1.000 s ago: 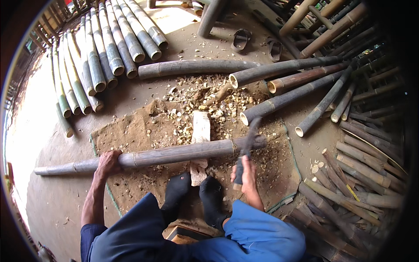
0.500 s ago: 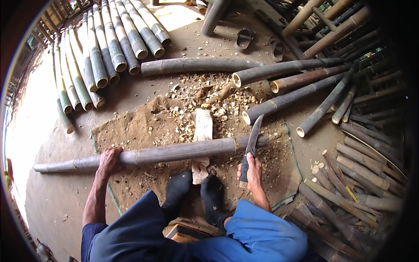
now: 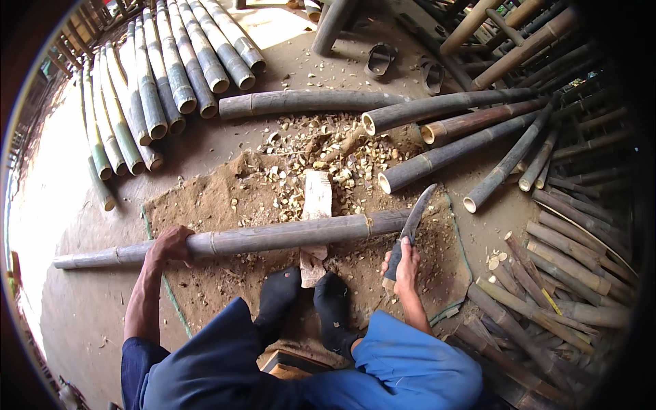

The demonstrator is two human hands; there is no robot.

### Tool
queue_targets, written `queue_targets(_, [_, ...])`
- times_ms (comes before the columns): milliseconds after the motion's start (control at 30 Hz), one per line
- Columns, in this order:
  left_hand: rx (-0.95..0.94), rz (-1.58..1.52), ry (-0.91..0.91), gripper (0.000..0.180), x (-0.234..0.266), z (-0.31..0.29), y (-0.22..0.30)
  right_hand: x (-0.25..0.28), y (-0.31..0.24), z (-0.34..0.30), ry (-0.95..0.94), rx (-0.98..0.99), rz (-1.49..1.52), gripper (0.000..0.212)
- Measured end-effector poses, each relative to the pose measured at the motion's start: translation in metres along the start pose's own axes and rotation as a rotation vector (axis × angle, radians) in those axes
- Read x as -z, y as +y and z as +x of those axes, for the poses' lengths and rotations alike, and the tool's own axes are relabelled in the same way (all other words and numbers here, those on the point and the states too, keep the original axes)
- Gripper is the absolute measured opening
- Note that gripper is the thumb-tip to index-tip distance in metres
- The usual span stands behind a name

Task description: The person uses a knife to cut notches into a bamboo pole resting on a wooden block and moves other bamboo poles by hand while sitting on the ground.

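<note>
A long grey-brown bamboo pole (image 3: 287,236) lies crosswise in front of me over a pale wooden block (image 3: 318,198). My left hand (image 3: 173,244) is closed round the pole toward its left end. In my right hand (image 3: 407,268) is a knife (image 3: 418,208) with a curved blade and a dark wrapped handle. Its blade points up and away, in front of the pole's right end and partly hiding it. Whether blade and bamboo touch I cannot tell. My feet in dark socks (image 3: 281,294) stand either side of the block's near end.
Pale chips (image 3: 342,174) litter the brown mat (image 3: 198,205). Bamboo poles (image 3: 147,85) lie in a row at the far left; others (image 3: 437,158) fan out at the right. Short bamboo pieces (image 3: 567,266) are heaped at the near right. Sandals (image 3: 380,60) lie at the back.
My right hand has moved the knife to the right, toward the pole's end, and its blade leans further right. My left hand has shifted slightly on the pole.
</note>
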State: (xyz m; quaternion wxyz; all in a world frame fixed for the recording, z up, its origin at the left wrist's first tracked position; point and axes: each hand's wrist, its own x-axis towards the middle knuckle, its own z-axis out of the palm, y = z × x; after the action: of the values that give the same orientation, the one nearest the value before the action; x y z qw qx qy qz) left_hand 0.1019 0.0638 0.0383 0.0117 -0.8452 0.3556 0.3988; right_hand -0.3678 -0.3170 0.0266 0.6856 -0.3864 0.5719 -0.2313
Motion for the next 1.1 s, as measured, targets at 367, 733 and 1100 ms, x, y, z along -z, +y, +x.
queue_targets(367, [-0.106,0.091,0.314,0.044,-0.026,-0.010,0.062,-0.012,-0.025,-0.048,-0.388,0.048,-0.117,0.036])
queue_targets(733, [-0.281,0.108,-0.064,0.095,-0.029,0.024,0.138,-0.003,-0.037,-0.056,-0.249,0.048,-0.083,0.033])
queue_targets(1100, [-0.268,-0.028,0.262,0.045,-0.036,0.017,0.213,-0.014,-0.022,-0.056,-0.292,0.007,-0.136,0.033])
